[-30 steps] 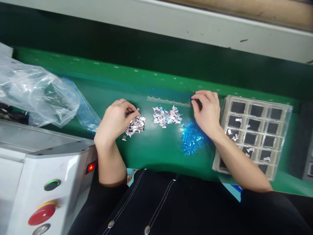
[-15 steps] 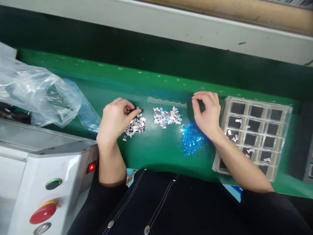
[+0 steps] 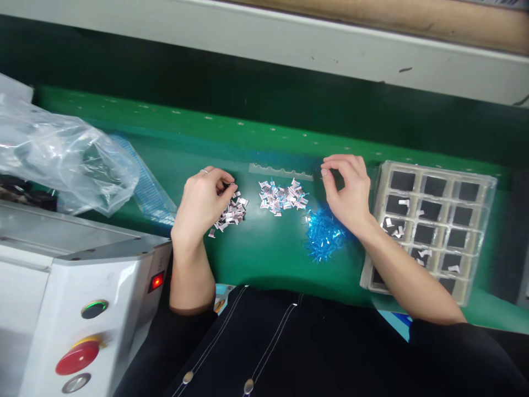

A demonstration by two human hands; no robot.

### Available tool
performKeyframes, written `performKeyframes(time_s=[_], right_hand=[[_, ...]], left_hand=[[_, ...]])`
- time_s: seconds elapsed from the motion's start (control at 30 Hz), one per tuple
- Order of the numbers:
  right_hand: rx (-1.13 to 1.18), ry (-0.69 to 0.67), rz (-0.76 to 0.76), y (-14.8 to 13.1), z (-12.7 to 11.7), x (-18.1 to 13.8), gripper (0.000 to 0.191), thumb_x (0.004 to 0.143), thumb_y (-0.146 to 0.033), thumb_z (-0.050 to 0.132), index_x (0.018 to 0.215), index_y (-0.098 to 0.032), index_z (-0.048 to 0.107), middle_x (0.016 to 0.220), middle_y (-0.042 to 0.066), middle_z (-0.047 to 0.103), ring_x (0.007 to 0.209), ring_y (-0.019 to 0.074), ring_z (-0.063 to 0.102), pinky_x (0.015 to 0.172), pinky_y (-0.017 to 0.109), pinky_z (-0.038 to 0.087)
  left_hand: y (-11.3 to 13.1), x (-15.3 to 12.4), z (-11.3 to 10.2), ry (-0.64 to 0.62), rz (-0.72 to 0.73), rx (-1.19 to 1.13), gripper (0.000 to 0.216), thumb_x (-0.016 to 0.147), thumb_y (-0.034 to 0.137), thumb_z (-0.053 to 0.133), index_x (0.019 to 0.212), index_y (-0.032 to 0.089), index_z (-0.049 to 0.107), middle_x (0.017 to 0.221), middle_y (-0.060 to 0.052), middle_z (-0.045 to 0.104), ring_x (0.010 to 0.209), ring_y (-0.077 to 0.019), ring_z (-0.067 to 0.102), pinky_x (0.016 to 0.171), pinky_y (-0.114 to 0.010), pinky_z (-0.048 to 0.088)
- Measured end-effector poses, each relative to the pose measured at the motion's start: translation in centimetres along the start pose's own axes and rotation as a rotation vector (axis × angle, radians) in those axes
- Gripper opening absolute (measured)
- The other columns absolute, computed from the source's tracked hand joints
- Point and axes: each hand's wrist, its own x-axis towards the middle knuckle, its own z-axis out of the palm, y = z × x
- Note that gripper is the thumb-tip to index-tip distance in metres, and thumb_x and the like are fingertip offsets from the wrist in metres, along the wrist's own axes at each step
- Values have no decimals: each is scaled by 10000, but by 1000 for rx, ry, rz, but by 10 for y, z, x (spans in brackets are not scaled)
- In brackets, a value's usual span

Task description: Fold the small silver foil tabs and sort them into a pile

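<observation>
My left hand (image 3: 204, 201) is at the upper left edge of a heap of small pale pieces with dark patches (image 3: 233, 214). Its thumb and forefinger are pinched together, and whatever lies between them is hidden. My right hand (image 3: 347, 187) hovers above a pile of shiny blue film strips (image 3: 324, 236), with thumb and index tips nearly meeting. Anything in that pinch is too small to make out. Between the hands lies a second heap of small pale pieces with blue bits (image 3: 283, 197). Behind it is a clear notched strip (image 3: 281, 171).
On the right stands a compartment tray (image 3: 440, 198) with several small white pieces in its cells, partly under my right forearm. A clear plastic bag (image 3: 82, 160) and blue patterned sheet (image 3: 144, 184) lie left. A white machine (image 3: 111, 320) with a red button (image 3: 77, 357) stands front left.
My left thumb and forefinger have closed together at the heap of pale pieces. My right hand has shifted slightly left, its pinch much the same.
</observation>
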Motion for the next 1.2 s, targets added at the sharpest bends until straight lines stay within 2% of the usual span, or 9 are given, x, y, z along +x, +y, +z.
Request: performKeyframes(time_s=[0.13,0.3,0.47,0.57,0.77,0.83,0.93,1.03,1.2], right_hand=[[15,23,-37,1,0,0,137,1123,-281,589,1073,-283,716,1191,64,818,1158,298,744,1063,543,577],[22,41,-72,4,3,-1,111,1111,-264,614,1077,-275,719,1175,53,819,1128,288,748,1024,521,591],[19,44,-84,5,4,-1,114,1108,-253,620,1082,-274,729,1174,52,824,1115,286,758,1004,521,608],[24,44,-88,5,3,-1,115,1107,-257,620,1078,-273,730,1168,56,827,1107,287,764,999,526,610],[31,34,-73,5,3,0,122,1110,-265,613,1080,-275,731,1174,58,823,1114,291,762,1007,537,604],[40,40,-81,5,3,0,117,1110,-259,618,1083,-274,731,1174,59,823,1113,290,760,1007,534,604],[46,46,-92,5,3,-1,114,1110,-248,623,1082,-272,731,1166,58,823,1104,288,762,1001,529,607],[47,40,-96,6,3,-1,110,1110,-247,630,1083,-273,733,1166,58,825,1097,287,764,992,529,612],[67,39,-95,5,3,-1,114,1110,-253,631,1080,-271,739,1167,64,828,1103,291,768,990,538,613]], left_hand=[[3,0,0,76,-105,77,289,843,413,943,888,233,721,860,-42,735,782,-233,652,780,-386,553],[13,2,-7,-90,-194,118,217,986,387,795,881,211,723,898,-52,733,763,-220,668,798,-395,545],[13,2,-7,-122,-74,116,105,1036,273,735,967,200,704,1007,-98,733,899,-271,703,861,-417,549],[13,2,-6,-99,-35,103,112,1056,246,719,957,208,686,963,-77,720,857,-254,684,856,-409,541],[16,1,-12,-8,-87,119,301,902,328,953,976,221,682,963,-35,714,851,-229,660,812,-379,520],[15,0,-14,1,-127,147,314,877,347,973,927,220,691,948,-40,710,856,-238,664,806,-387,516],[9,-1,-15,-71,-144,136,216,905,294,916,872,220,716,920,-48,718,813,-239,666,798,-398,522],[5,-1,-13,-139,-86,84,124,976,259,803,885,226,727,913,-52,735,796,-239,673,814,-398,544],[7,-1,-9,-74,69,82,136,1083,279,670,965,224,713,968,-75,751,899,-258,713,860,-398,568]])
